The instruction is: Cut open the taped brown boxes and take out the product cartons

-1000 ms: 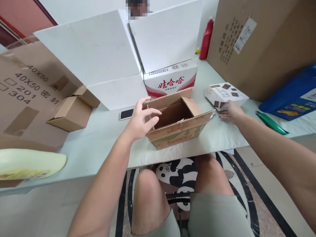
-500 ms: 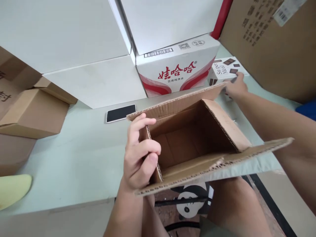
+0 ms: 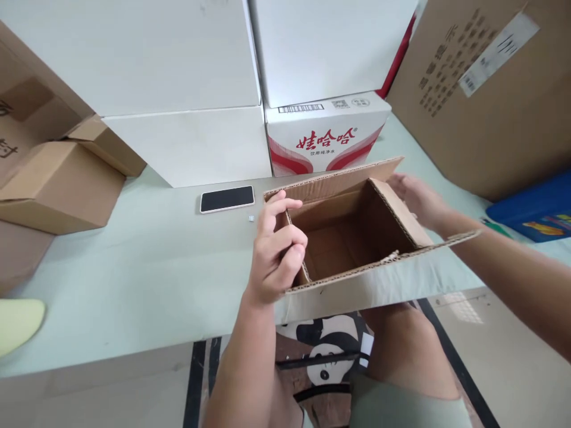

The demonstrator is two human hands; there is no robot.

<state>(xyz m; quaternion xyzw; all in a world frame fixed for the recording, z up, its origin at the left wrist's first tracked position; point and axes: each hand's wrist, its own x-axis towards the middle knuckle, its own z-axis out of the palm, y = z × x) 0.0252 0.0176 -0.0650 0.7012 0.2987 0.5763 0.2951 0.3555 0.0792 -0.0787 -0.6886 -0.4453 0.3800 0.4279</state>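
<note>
An open cardboard box [image 3: 339, 244] is tilted toward me at the table's front edge, its flaps spread and its visible inside bare. My left hand [image 3: 279, 249] is closed on its left side, fingers hooked over the short flap. On the right, my right hand [image 3: 417, 199] is against or just behind the right flap [image 3: 399, 211]. Its fingers are partly hidden and blurred, so I cannot make out whether they hold anything. Behind the box stands a white carton with red lettering [image 3: 328, 139].
A phone [image 3: 227, 198] and a tiny pale piece [image 3: 251, 218] lie on the table. White boxes [image 3: 187, 142] stand at the back, brown cartons [image 3: 66, 184] at left, a large brown carton [image 3: 486, 119] and a blue package [image 3: 535, 208] at right. A yellow-green object [image 3: 20, 324] lies front left.
My right hand has moved from a small white box with chocolate pictures to the cardboard box's right side. That white box no longer shows. The view has shifted.
</note>
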